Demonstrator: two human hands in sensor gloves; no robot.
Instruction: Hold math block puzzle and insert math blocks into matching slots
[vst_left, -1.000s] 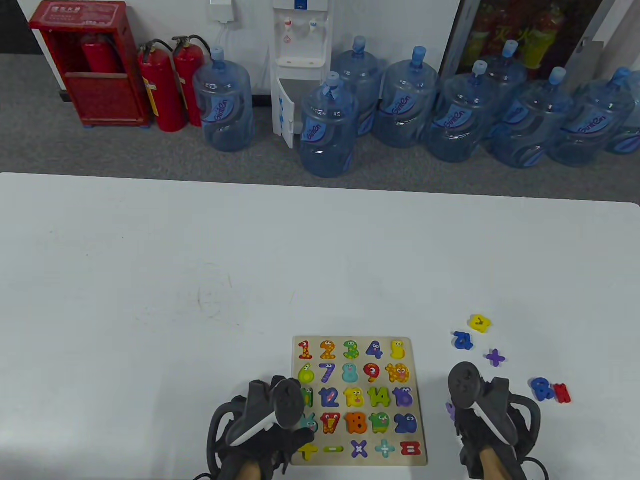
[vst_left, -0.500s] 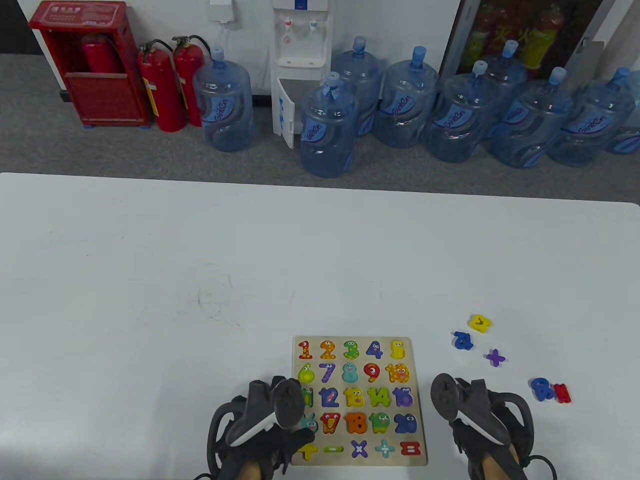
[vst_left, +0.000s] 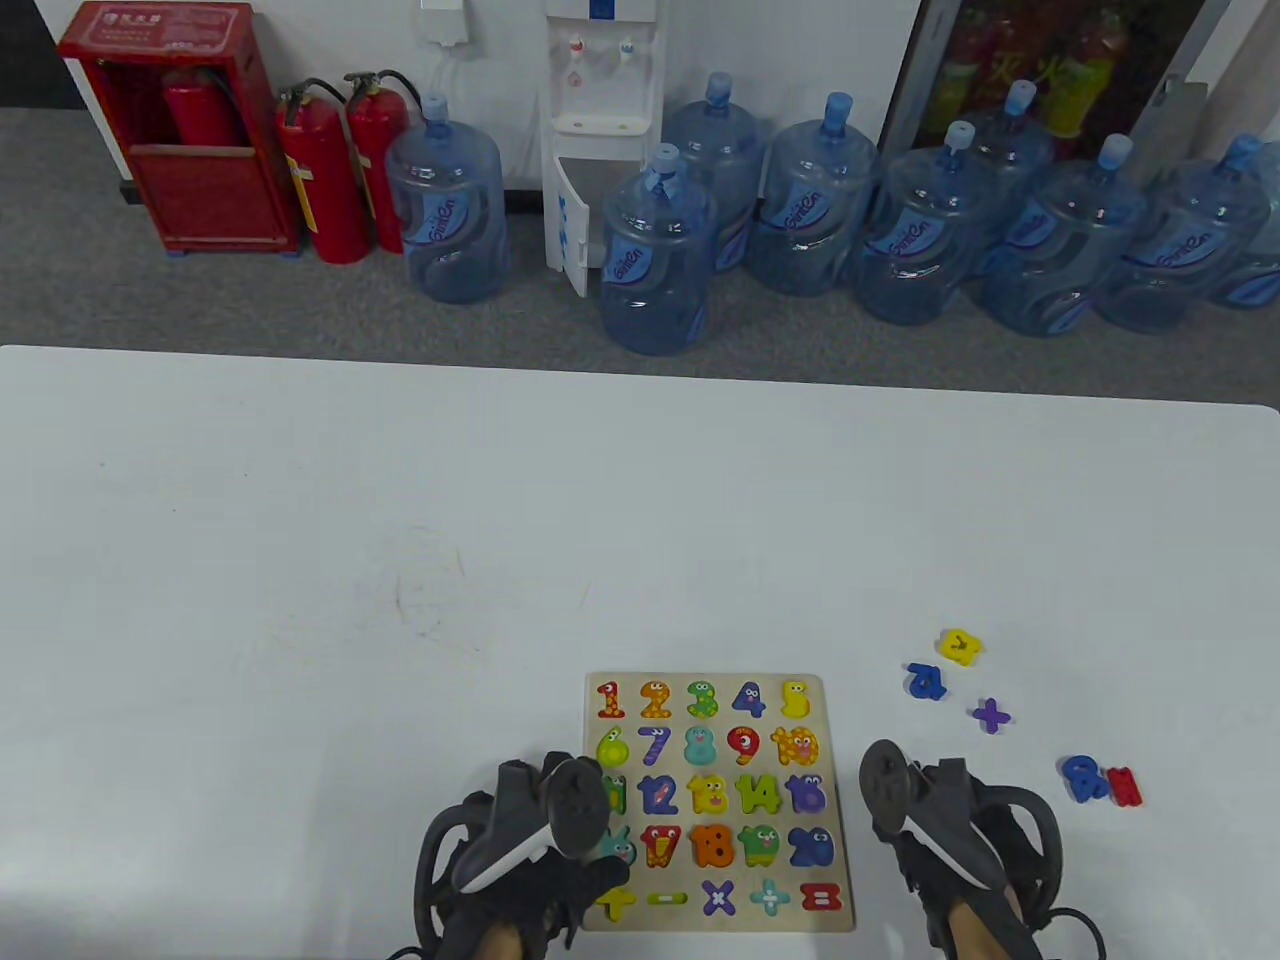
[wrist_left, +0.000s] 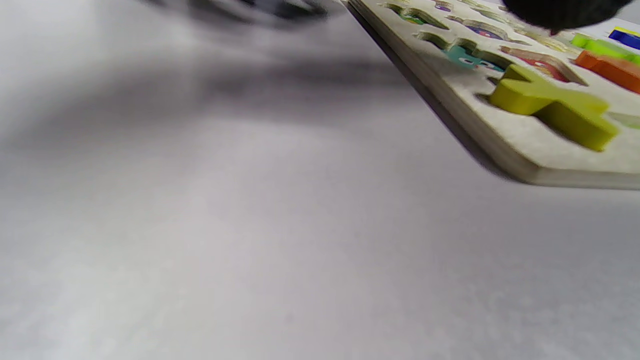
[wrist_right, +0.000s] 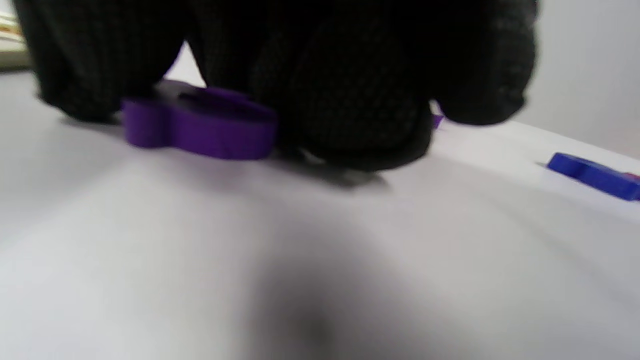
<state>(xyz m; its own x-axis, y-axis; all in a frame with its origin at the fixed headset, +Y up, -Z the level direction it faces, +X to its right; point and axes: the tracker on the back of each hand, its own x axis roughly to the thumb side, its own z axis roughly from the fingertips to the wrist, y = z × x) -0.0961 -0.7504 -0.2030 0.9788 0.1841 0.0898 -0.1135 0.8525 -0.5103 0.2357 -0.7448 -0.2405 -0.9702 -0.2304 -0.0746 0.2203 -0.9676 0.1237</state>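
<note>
Table view light: bright, even, cool; soft shadows hug the white table (vst_left: 300, 560).
Table view edges: slight barrel bend along the table's far rim.
Left wrist sharpness: puzzle board (wrist_left: 505, 145) crisp; surface nearer the lens smeared.
Right wrist sharpness: soft throughout; gloved fingers (wrist_right: 350, 100) blurred.
Right wrist shadow: dark patch below the fingers, beside the purple block (wrist_right: 200, 125).

Hidden under the right hand (vst_left: 960, 850) in the table view — purple block (wrist_right: 200, 122), half covered by gloved fingers (wrist_right: 360, 100) up close. Left grip on the puzzle board (vst_left: 830, 900) masked by its tracker — contact unclear.
</note>
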